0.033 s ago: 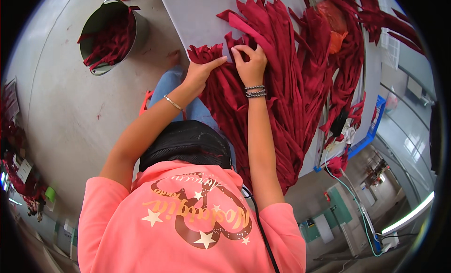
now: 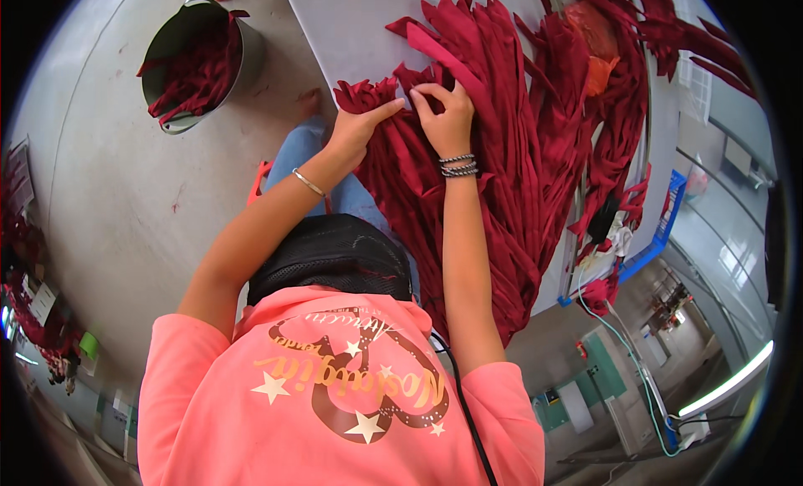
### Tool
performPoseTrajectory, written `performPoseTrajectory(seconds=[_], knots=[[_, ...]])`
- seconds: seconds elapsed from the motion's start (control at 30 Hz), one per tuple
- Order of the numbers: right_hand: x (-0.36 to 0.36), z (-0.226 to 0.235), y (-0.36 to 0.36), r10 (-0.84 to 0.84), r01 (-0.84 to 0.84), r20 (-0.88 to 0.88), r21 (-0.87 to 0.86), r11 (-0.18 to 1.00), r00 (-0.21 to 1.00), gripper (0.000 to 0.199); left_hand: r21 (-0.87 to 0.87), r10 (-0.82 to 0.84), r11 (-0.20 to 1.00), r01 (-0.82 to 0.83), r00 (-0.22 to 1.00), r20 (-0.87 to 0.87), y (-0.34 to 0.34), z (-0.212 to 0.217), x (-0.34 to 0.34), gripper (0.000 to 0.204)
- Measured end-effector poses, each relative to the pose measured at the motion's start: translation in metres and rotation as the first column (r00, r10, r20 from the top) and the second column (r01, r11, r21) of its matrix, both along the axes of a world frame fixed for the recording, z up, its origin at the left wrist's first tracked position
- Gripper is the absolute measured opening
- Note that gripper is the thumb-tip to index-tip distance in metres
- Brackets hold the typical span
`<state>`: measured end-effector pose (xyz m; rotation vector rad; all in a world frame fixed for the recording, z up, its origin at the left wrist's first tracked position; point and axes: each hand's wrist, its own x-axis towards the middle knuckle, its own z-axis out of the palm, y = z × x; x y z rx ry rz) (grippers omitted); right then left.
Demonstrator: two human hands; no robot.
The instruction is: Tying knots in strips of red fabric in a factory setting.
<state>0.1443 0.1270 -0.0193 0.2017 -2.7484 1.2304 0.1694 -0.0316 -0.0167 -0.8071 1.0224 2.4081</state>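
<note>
Dark red fabric strips [image 2: 502,143] lie in a long, thick bundle over the white table [image 2: 355,34] and hang down over my lap. My left hand [image 2: 355,133] is closed round the gathered upper ends of a bunch of strips [image 2: 368,94], its thumb stretched across the top. Just to the right, my right hand [image 2: 449,122] has thumb and forefinger bent together at the end of a single fabric strip [image 2: 411,76]. The exact contact at those fingertips is partly hidden. Its other fingers rest against the larger bundle.
A dark green bucket [image 2: 249,59] with more red strips inside stands on the floor to the left. An orange plastic bag [image 2: 595,38] lies among strips at the far right. Right of the table are a blue crate [image 2: 661,227] and a pale cable [image 2: 623,344].
My right hand has turned slightly and its wrist has shifted a little to the right. The strip end by its fingertips has moved left. My left hand has stayed in place.
</note>
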Motion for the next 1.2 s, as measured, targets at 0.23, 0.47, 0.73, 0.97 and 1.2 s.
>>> performPoseTrajectory(seconds=[0.23, 0.47, 0.73, 0.97, 1.2], knots=[[0.002, 0.008, 0.015, 0.161, -0.159, 0.080, -0.031, 0.987, 0.984, 0.017, 0.020, -0.094, 0.995, 0.093, 0.995, 0.018, 0.002, 0.002, -0.009, 0.021], [0.005, -0.003, -0.005, -0.044, 0.055, -0.045, 0.282, 0.958, 0.998, 0.028, -0.186, -0.014, 0.982, -0.008, 0.993, -0.121, 0.012, -0.010, -0.004, 0.034], [0.011, -0.002, 0.005, 0.067, -0.067, 0.011, -0.004, 0.998, 0.998, 0.011, -0.088, -0.036, 0.996, 0.031, 0.998, -0.049, 0.008, -0.003, -0.007, 0.023], [0.009, -0.001, 0.010, -0.072, 0.069, 0.018, 0.125, 0.990, 0.997, 0.013, -0.113, -0.013, 0.994, 0.009, 0.999, -0.037, 0.008, -0.003, 0.000, 0.018], [0.009, 0.002, -0.002, -0.125, 0.125, -0.015, 0.241, 0.962, 0.992, 0.011, -0.120, -0.007, 0.993, -0.005, 0.995, -0.102, 0.006, -0.007, 0.001, 0.021]])
